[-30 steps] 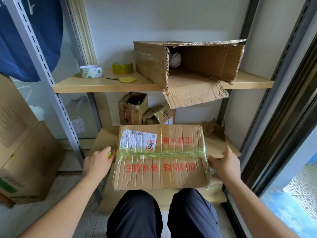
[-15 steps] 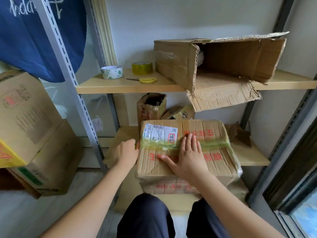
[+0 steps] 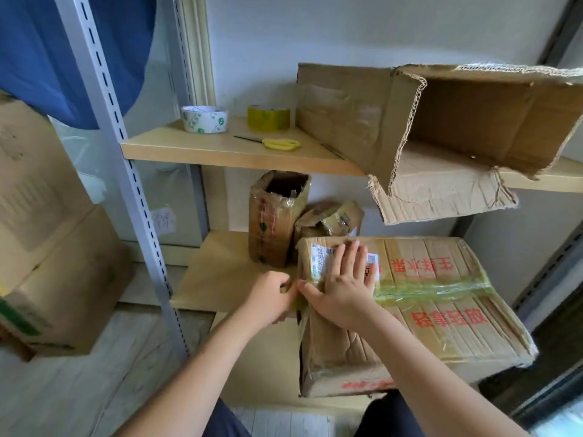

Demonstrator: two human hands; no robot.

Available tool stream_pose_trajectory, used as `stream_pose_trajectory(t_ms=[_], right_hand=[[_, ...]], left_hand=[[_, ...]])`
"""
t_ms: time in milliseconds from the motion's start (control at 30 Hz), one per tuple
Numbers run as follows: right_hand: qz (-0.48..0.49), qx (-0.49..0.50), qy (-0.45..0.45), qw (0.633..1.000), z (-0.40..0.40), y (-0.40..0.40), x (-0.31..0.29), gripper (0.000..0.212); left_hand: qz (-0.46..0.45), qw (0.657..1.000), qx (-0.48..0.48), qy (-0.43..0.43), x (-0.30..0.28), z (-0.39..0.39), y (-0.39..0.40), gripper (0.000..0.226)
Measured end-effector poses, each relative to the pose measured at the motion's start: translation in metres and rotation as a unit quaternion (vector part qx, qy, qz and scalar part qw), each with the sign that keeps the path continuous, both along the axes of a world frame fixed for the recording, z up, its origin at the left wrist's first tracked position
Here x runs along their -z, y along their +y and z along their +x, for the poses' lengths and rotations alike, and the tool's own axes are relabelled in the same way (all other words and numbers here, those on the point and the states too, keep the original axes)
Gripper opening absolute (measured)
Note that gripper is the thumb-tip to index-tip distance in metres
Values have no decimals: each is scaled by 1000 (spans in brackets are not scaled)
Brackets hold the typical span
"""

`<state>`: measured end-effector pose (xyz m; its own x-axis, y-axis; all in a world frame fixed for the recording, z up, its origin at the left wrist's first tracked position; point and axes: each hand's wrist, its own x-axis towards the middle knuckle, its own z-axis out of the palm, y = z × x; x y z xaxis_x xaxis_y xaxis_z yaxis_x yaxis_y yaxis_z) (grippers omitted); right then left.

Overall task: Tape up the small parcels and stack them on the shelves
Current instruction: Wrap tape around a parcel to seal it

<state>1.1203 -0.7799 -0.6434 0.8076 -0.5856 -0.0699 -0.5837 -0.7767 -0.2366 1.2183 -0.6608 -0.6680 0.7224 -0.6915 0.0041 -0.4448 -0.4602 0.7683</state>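
Observation:
A brown cardboard parcel (image 3: pixel 441 307) with red print and a band of yellowish tape lies across my lap, against the lower shelf (image 3: pixel 217 272). My right hand (image 3: pixel 342 288) rests flat, fingers spread, on its top near the white label and the tape. My left hand (image 3: pixel 271 298) is curled at the parcel's left edge, pinching the tape end there. On the upper shelf (image 3: pixel 227 149) stand a white tape roll (image 3: pixel 204 118) and a yellow tape roll (image 3: pixel 268 118), with yellow-handled scissors (image 3: pixel 279 144) lying in front.
A big torn open box (image 3: pixel 441 134) lies on its side on the upper shelf. Two small taped parcels (image 3: pixel 277 216) (image 3: pixel 328 220) stand at the back of the lower shelf. Stacked cartons (image 3: pixel 47 247) sit left of the grey upright (image 3: pixel 126 184).
My view has swung left, so the parcel sits further right in frame. My right hand slid left along the tape to the label. My left hand has closed on the tape at the edge.

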Motion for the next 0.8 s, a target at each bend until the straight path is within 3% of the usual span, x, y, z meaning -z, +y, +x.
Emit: stream_pose_trajectory(t_ms=[200, 267, 433, 533, 600, 667, 733, 800], right_hand=[[14, -89, 37, 995, 6, -7, -11, 90], [7, -118, 39, 992, 6, -8, -11, 89], [19, -124, 43, 991, 6, -12, -10, 89], [21, -120, 38, 992, 7, -11, -10, 89], [19, -113, 35, 993, 11, -13, -12, 87], [17, -108, 35, 993, 14, -15, -12, 86], [13, -110, 35, 993, 15, -15, -10, 87], [4, -112, 32, 993, 10, -12, -7, 87]], left_hand=[[-16, 989, 82, 126, -3, 5, 26, 21], [-18, 983, 100, 155, -3, 11, 29, 32], [100, 984, 65, 129, 15, 29, 48, 58], [55, 980, 76, 173, 36, 34, 56, 63], [-17, 960, 66, 271, 40, 38, 62, 50], [-43, 950, 68, 303, 48, 47, 65, 37], [70, 965, 104, 231, 67, 52, 63, 48], [234, 956, 126, 125, 90, 51, 57, 64]])
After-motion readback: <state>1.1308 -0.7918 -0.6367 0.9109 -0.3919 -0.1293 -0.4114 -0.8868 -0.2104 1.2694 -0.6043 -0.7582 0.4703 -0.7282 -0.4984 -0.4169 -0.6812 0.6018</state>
